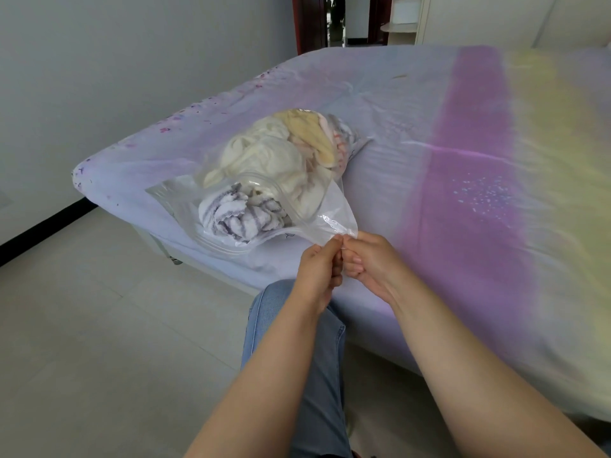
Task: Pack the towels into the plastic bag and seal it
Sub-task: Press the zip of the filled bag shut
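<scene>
Where the left hand (318,269) and right hand (367,266) meet, the curled fingertips cover the corner of the plastic bag (334,206), so whether its seal strip is pressed together there cannot be told. Beyond the hands, the towels (264,160) overlap inside the crinkled film, and their number is unclear. Behind the hands, both forearms and the jeans (317,375) run off the bottom edge.

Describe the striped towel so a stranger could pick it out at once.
Start at the bed with the lilac, purple and yellow sheet, then find the clear plastic zip bag lying near its front-left corner. The white towel with grey-purple stripes sits bunched at the bag's open mouth, nearest the two hands; the towels behind it are plain cream, yellow and pink.
</scene>
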`<state>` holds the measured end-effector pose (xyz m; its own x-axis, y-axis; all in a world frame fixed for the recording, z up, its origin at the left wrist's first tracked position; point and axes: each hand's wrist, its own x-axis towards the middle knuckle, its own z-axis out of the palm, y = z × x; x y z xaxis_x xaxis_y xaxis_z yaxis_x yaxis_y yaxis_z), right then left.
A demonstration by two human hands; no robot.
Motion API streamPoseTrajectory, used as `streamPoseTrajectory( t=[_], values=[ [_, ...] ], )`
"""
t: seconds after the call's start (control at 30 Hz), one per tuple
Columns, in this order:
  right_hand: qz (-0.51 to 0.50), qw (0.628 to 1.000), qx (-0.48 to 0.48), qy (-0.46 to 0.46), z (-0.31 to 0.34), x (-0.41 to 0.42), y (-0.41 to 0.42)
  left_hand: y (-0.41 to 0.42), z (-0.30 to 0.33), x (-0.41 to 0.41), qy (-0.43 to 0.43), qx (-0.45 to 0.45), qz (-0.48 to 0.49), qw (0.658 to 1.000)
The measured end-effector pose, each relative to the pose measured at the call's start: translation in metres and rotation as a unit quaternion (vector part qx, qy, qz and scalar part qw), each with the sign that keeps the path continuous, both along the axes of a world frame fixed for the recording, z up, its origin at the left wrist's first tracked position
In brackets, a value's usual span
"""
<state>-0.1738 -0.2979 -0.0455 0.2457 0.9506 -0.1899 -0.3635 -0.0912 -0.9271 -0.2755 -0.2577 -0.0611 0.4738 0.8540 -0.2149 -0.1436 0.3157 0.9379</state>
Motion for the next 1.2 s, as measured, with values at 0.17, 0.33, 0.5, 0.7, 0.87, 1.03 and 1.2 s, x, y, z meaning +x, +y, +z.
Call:
streamPoseTrajectory(
  t=[0.17,0.33,0.5,0.7,0.87,1.03,1.2],
  values=[
    [-0.035,0.994,0.005,0.104,-0.004,-0.001,-0.002,-0.001,-0.001,0.007,-0.004,0.016,0.126,0.992],
    [-0.056,0.986,-0.043,0.149,-0.008,0.010,-0.004,0.013,-0.001,-0.012,0.005,0.030,0.206,0.978],
    [-0.073,0.982,-0.094,0.146,-0.014,0.020,-0.004,0.025,-0.004,-0.034,0.087,0.085,0.228,0.966],
    [-0.142,0.908,-0.091,-0.384,0.010,0.028,-0.003,0.032,-0.008,-0.041,0.214,0.186,0.219,0.933],
    [-0.019,0.764,0.229,-0.603,0.058,-0.018,0.023,0.011,-0.006,-0.041,0.202,0.238,0.289,0.905],
    [0.088,0.687,0.109,-0.713,0.043,-0.024,0.039,0.008,-0.009,-0.068,0.229,0.382,0.405,0.798],
    [0.003,0.603,0.121,-0.788,0.018,-0.048,0.044,0.023,0.010,-0.073,0.254,0.256,0.208,0.909]
  ],
)
